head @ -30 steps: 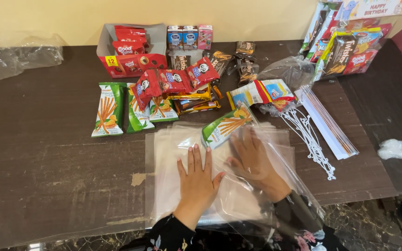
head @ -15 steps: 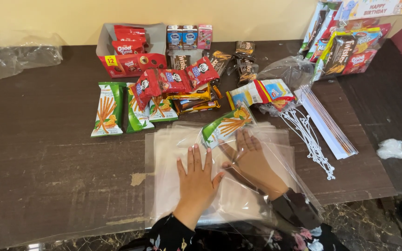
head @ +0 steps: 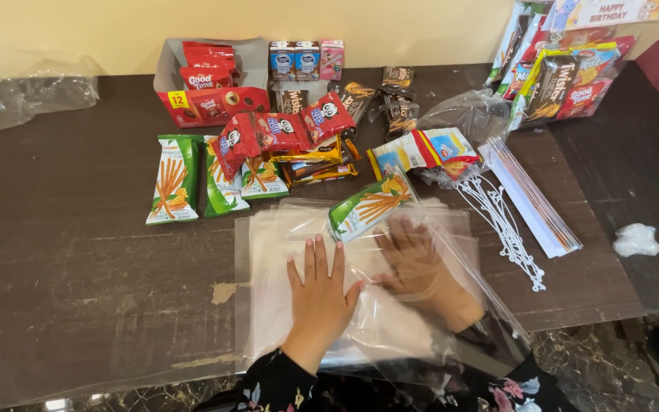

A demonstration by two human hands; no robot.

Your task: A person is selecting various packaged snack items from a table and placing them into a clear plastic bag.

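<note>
I see my left hand (head: 320, 294) lying flat, fingers spread and released, palm down on the stack of clear plastic bags (head: 284, 305) at the near edge of the dark worktop (head: 78, 267). My right hand (head: 419, 267) is inside the topmost clear bag (head: 459, 305), seen through the film, fingers extended; it grips nothing that I can make out. Just beyond its fingertips, a green packet of stick biscuits (head: 368, 207) lies tilted at the far edge of the bag stack, partly within the bag mouth as far as I can tell.

Toward the middle of the worktop, 3 more green packets (head: 173, 179) lie side by side, left of a heap of red snack packets (head: 276, 131). An open red carton (head: 207, 80) stands at the far edge, with 3 small drink cartons (head: 306, 59) beside it. A bundle of white ties (head: 501, 221) and a sheaf of white strips (head: 532, 198) lie right of the bags. A crumpled white wad (head: 636, 239) sits near the right edge, and a crumpled clear bag (head: 24, 95) at the far left corner.
</note>
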